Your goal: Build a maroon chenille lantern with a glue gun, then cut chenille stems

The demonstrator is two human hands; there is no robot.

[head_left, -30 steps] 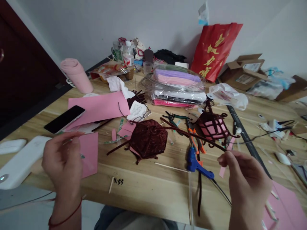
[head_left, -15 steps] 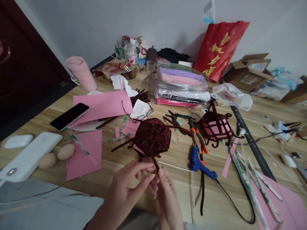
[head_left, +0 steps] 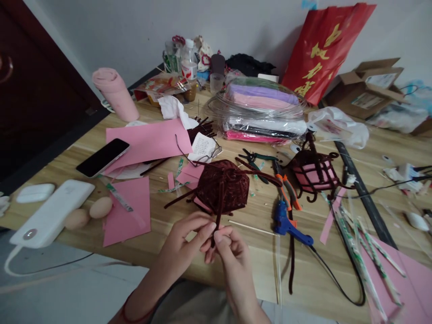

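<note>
My left hand (head_left: pixel 184 245) and my right hand (head_left: pixel 232 254) meet at the near edge of the wooden table (head_left: pixel 236 270). Both pinch the lower end of a dark red pipe cleaner (head_left: pixel 219 204) that rises upright between the fingertips. Just behind it sits a dark red pipe-cleaner lantern shape (head_left: pixel 222 186) with loose stems sticking out. A second lantern (head_left: pixel 313 171), dark red over pink paper, stands to the right.
A blue glue gun (head_left: pixel 286 222) with a black cord, orange-handled pliers (head_left: pixel 286 189), pink paper sheets (head_left: pixel 128 211), a phone (head_left: pixel 103 157), two eggs (head_left: pixel 89 213), a white power bank (head_left: pixel 54 211) and wrapped sticks (head_left: pixel 364 252) lie around. Bagged pipe cleaners (head_left: pixel 259 112) and a red bag (head_left: pixel 324 49) stand behind.
My hands came together from far apart to the table's near edge. They now pinch the pipe cleaner, which has lifted upright in front of the lantern shape.
</note>
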